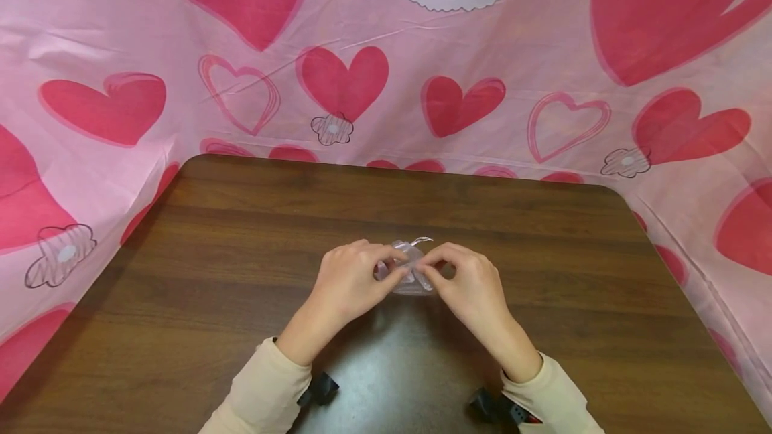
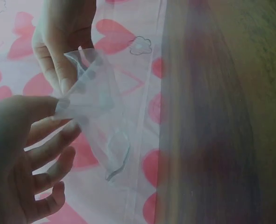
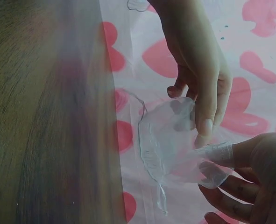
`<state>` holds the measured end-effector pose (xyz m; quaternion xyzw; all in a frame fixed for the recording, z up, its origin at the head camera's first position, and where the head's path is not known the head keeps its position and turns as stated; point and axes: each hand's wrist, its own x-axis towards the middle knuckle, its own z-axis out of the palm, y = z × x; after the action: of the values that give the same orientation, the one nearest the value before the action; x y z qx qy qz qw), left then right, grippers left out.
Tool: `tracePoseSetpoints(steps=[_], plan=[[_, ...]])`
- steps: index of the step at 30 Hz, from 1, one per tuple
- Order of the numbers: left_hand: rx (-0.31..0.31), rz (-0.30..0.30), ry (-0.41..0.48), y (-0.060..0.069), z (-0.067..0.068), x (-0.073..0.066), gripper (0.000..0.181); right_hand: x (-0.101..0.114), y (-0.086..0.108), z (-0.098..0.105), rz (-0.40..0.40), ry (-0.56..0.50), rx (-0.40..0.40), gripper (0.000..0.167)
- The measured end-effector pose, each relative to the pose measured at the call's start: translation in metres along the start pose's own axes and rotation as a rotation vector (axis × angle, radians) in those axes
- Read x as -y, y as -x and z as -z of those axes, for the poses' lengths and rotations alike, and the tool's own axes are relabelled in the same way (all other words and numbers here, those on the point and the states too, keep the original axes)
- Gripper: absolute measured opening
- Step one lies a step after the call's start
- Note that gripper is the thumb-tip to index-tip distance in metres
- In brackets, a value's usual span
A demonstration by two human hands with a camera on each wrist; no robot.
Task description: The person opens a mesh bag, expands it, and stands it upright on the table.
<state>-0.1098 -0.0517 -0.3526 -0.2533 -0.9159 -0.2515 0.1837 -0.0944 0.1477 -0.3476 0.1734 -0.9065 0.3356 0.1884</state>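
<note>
So the thing to look at here is how the small, sheer, whitish drawstring pouch sits: right between the two hands, roughly midway, so neither one's really nearer. The left hand pinches it from the left with thumb and finger, the right hand does the same from the right, and the fingertips are close together with just a narrow gap. The thin, pale cord pokes out on the far side, and in the right wrist view it runs along the edge facing away from the grip. Long axis? Can't really tell, it's too crumpled. It's over the dark brown wood-grain table, though whether it touches is hard to say.
</note>
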Motion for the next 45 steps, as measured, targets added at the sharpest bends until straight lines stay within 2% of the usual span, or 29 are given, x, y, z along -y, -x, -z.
tracePoseSetpoints(steps=[4,10,14,21,28,33,40,45], plan=[[-0.028,-0.008,-0.02,0.0,-0.0008,-0.0004,0.004,0.0008,0.0004,-0.0006,0.004,0.007,0.006,0.01],[-0.075,0.073,-0.015,-0.0003,0.0005,0.0008,0.006,0.0,0.0008,-0.001,-0.005,0.024,0.031,0.01],[-0.07,0.093,-0.001,-0.0006,0.0007,0.0017,0.007,-0.0008,0.0006,-0.0012,-0.006,0.024,0.025,0.009],[-0.027,0.059,0.038,-0.0004,-0.0008,0.0006,0.015,-0.0005,0.0007,-0.0017,-0.003,0.027,-0.003,0.008],[-0.067,0.017,0.031,0.0002,-0.0026,0.0007,0.007,-0.0002,0.0011,-0.0026,0.001,0.019,-0.011,0.011],[-0.107,0.068,0.022,-0.0003,-0.0013,0.0008,0.004,0.0005,0.0005,-0.0035,0.009,0.023,-0.002,0.011],[-0.167,0.141,0.041,-0.0006,0.0003,0.002,0.006,0.0002,0.0012,-0.0038,0.022,0.024,0.019,0.023],[-0.16,0.155,0.058,-0.0004,0.0003,0.0022,0.008,-0.0006,0.0014,-0.0033,0.024,0.028,0.01,0.021]])
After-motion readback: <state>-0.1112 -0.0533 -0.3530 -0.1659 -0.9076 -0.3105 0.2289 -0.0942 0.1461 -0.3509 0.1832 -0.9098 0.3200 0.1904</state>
